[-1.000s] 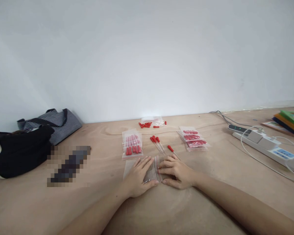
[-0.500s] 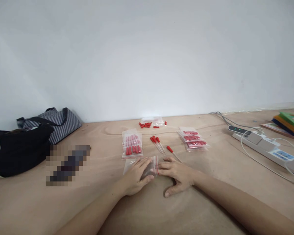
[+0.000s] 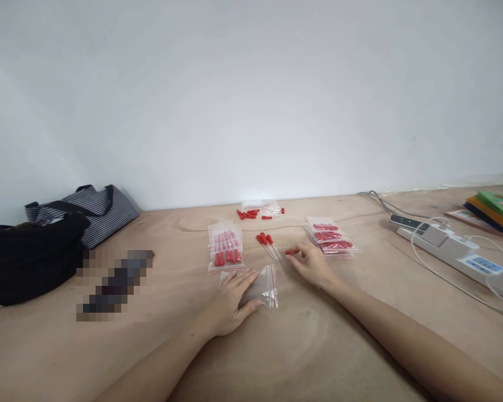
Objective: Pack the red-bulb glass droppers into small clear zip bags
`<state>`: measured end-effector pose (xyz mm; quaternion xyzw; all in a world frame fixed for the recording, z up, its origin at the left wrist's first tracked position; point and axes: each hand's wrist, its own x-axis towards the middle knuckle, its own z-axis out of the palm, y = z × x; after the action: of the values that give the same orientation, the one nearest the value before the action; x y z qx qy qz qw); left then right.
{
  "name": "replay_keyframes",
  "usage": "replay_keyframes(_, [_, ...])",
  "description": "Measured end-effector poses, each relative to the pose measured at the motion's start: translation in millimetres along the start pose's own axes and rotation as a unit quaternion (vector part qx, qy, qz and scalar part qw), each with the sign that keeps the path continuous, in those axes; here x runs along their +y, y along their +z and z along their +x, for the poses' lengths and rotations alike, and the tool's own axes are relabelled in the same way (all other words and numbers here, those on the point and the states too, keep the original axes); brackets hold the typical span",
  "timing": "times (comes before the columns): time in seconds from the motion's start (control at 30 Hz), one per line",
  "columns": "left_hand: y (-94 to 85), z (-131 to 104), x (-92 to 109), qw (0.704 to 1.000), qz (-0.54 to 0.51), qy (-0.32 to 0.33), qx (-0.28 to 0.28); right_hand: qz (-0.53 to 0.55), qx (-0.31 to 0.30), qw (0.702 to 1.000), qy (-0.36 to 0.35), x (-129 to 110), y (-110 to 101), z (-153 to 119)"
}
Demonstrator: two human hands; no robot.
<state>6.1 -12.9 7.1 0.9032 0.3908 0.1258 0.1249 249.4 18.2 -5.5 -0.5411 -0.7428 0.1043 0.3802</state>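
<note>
My left hand (image 3: pixel 237 304) lies flat, fingers stretched out, on a clear zip-lock bag (image 3: pixel 266 287) with a red seal line. Thumb and fingers of my right hand (image 3: pixel 312 265) are closed round a dropper (image 3: pixel 289 253); only part of its red bulb shows and its stem is hidden. Just left of that hand lie several loose droppers (image 3: pixel 269 245) with red bulbs and thin clear stems. Beyond my left hand is a stack of bags filled with droppers (image 3: pixel 226 245). Another stack of bags with red bulbs (image 3: pixel 333 240) lies past my right hand.
Loose red bulbs (image 3: pixel 248 214) and clear bags (image 3: pixel 257 205) lie by the wall. A black bag (image 3: pixel 33 259) and a striped bag (image 3: pixel 109 215) stand at left, near a blurred dark object (image 3: pixel 117 285). A power strip (image 3: pixel 465 257) with cables and coloured frames (image 3: pixel 497 209) are at right.
My right hand has left the zip-lock bag's seal edge, moved forward and closed on the single dropper. My left hand stays on the bag, which has shifted slightly right.
</note>
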Motion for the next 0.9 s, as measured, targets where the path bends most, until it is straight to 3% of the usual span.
replay_keyframes(0.1, [2.9,1.3,0.3,1.0,0.005,0.001,0.002,-0.053,-0.013,0.995,0.082,12.5,6.8,9.6])
replay_keyframes(0.27, [4.5,2.5,1.2,1.0,0.013,0.001,0.006,-0.049,-0.073,0.99,0.108,16.9,11.1,7.9])
replay_keyframes(0.43, [3.8,1.4,1.1,1.0,0.01,0.001,0.004,0.085,-0.011,0.992,0.096,7.7,-1.7,1.8])
replay_keyframes(0.63, [5.4,1.6,-0.1,1.0,0.005,0.002,0.01,0.324,0.091,0.935,0.11,-7.7,1.6,-4.8])
replay_keyframes(0.9, [4.4,1.2,1.6,1.0,-0.001,0.004,0.009,0.361,0.122,0.915,0.136,-13.8,23.3,-8.5])
